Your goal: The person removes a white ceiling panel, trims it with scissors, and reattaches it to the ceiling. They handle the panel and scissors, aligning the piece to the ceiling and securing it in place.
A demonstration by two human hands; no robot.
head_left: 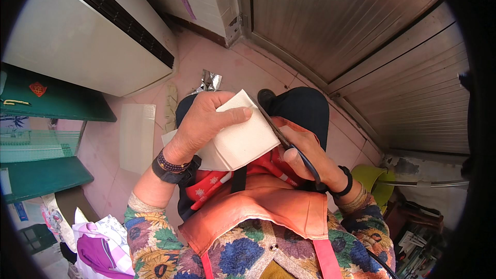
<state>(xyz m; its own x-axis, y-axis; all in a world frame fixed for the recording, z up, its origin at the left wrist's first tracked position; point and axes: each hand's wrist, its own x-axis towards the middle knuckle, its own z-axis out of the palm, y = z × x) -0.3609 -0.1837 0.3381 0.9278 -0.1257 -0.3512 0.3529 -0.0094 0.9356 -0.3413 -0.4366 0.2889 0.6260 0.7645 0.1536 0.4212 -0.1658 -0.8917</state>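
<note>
My left hand (204,116) is closed on a folded white sheet (247,138) with a finely textured surface, its thumb pressed on top near the upper corner. I cannot tell whether it is paper, cloth or thin foam. In my right hand (312,150) is a pair of scissors (308,164) with dark blue handles. Their blades lie along the sheet's right edge; whether they are cutting into it is not clear. Beneath the sheet, red fabric with white snowflakes (206,188) and an orange apron (258,191) cover my lap.
Crumpled silver foil (211,81) lies on the pink tiled floor beyond my knees. A pale flat panel (137,137) is on the floor to the left, near a green shelf (46,178). A tall white appliance (88,36), ribbed door (330,15) and lime-green bucket (364,178) surround me.
</note>
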